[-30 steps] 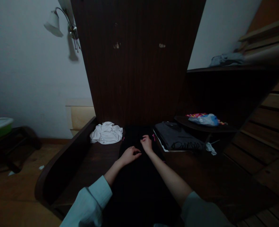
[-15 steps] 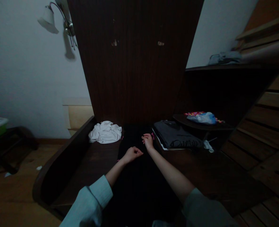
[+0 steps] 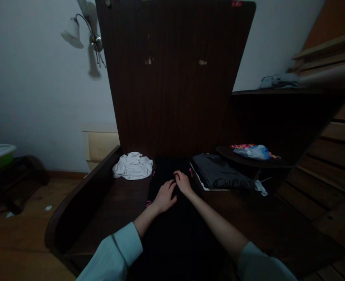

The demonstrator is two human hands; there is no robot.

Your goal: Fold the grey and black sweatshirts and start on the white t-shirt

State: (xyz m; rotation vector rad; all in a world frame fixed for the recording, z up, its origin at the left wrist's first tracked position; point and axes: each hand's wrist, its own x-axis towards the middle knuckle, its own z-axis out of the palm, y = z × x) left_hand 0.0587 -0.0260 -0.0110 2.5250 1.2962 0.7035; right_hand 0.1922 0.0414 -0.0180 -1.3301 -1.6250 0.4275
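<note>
A black piece of clothing with small pink marks (image 3: pixel 172 230) lies spread lengthwise on the dark wooden bench. My left hand (image 3: pixel 165 198) rests on it, palm down, fingers stretched forward and thumb apart. Just ahead and to the right, my right hand (image 3: pixel 183 182) lies on the same dark cloth with its fingers slightly bent and loose. The fingertips of both hands come close together near the middle of the cloth. Neither hand has anything visible in its grasp. Fine folds in the cloth are lost in the dim light.
A crumpled white cloth (image 3: pixel 133 166) sits at the back left of the bench (image 3: pixel 116 210). Folded dark grey clothing (image 3: pixel 219 171) lies at the right, beside a low shelf (image 3: pixel 239 159) bearing a blue-white plastic bag (image 3: pixel 255 152). A raised armrest (image 3: pixel 81 195) bounds the left side.
My left hand has moved slightly forward and its fingers have spread onto the cloth. My right hand has flattened from a curled pose. The camera view has tilted up a little.
</note>
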